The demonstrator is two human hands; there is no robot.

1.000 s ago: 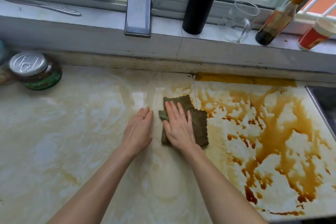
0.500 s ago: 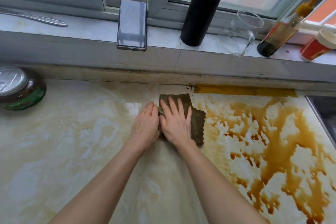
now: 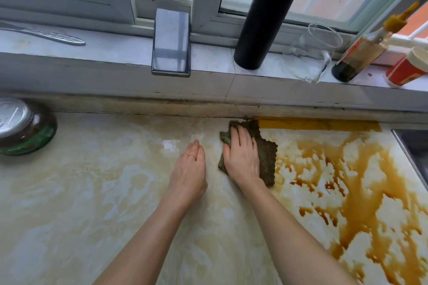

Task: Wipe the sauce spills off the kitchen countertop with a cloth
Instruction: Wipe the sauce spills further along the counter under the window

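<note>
- Nearest, two bare forearms reach out over the counter (image 3: 92,215), a pale marbled top with faint tan smears.
- The left hand (image 3: 190,169) lies flat and palm down on the bare counter, fingers straight and together, holding nothing; one finger wears a ring.
- Just beside it, apart from it, the right hand (image 3: 242,157) presses flat on the cloth (image 3: 266,155), fingers straight, not curled round it.
- The cloth is dark and ribbed. It lies under that palm and shows out to the hand's right and past the fingertips, with a green fold by the forefinger.
- Brown sauce (image 3: 361,203) spreads in branching pools from the cloth's right edge toward the sink (image 3: 412,152) and the near right corner.
- The cloth's far corner is close to the wall foot, where a yellow strip (image 3: 319,124) begins.
- Far left stands a lidded jar (image 3: 25,127).
- On the sill (image 3: 115,53) beyond: a utensil (image 3: 53,34), a phone (image 3: 171,41), a black pipe (image 3: 266,14), a glass jug (image 3: 312,53), a bottle (image 3: 363,48) and a red cup (image 3: 410,67).
</note>
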